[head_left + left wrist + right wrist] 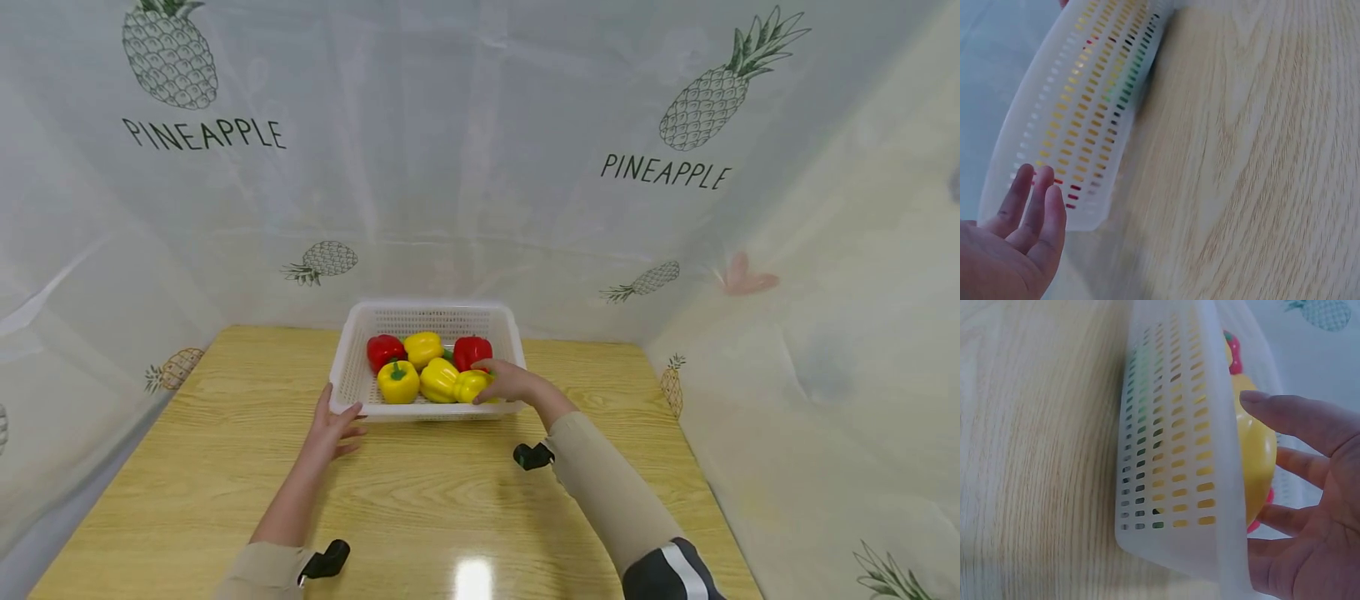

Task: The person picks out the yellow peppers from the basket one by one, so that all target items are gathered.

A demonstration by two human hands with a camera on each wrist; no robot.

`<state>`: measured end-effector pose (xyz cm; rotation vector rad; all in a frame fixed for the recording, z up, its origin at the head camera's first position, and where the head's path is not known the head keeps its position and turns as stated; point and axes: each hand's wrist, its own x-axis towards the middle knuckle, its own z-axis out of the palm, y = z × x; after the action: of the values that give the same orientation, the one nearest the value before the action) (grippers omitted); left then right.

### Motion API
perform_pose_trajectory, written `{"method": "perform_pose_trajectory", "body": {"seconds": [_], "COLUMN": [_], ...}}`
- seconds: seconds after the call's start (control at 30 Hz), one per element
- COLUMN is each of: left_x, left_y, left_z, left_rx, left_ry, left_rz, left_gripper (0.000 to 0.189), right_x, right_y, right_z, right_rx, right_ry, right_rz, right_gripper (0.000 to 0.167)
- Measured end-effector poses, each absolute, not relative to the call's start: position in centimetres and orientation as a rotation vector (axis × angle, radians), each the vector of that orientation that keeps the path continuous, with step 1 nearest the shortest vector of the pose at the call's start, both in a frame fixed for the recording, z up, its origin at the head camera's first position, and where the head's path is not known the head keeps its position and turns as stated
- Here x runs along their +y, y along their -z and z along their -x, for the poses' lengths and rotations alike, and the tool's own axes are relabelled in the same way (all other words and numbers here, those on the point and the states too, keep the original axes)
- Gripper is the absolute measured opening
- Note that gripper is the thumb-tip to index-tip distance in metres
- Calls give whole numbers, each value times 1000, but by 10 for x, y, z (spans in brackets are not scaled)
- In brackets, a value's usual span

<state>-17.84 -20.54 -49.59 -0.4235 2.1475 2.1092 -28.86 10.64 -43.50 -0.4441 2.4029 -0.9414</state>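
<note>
A white perforated plastic basket [429, 410] holds several yellow and red bell peppers. At its front right corner, my right hand [506, 382] has its thumb and fingers curled round a yellow bell pepper [469, 385]. The right wrist view shows this yellow pepper [1257, 453] just behind the rim, thumb on the near side and fingers beyond. Beside the basket's front left corner is my left hand [330, 429], fingers spread and holding nothing. In the left wrist view its fingertips [1054, 197] are at the basket wall; contact is hard to judge.
Inside the basket are a red pepper [384, 352] at left, another red pepper [472, 350] at right, and yellow peppers [398, 382] between. Something green shows through the wall holes. The wooden table [427, 500] ends at a pineapple-print sheet [450, 208] behind.
</note>
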Motion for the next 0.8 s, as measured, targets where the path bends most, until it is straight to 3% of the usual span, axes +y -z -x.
{"method": "perform_pose_trajectory", "body": {"seconds": [0.8], "left_x": [-177], "left_y": [513], "left_z": [194], "left_rx": [2200], "left_ry": [-2229], "left_rz": [708], "left_gripper": [106], "right_x": [95], "right_y": [462], "right_z": [305], "right_rx": [2310], "right_ry": [1265], "right_rz": [37], "right_gripper": [50]}}
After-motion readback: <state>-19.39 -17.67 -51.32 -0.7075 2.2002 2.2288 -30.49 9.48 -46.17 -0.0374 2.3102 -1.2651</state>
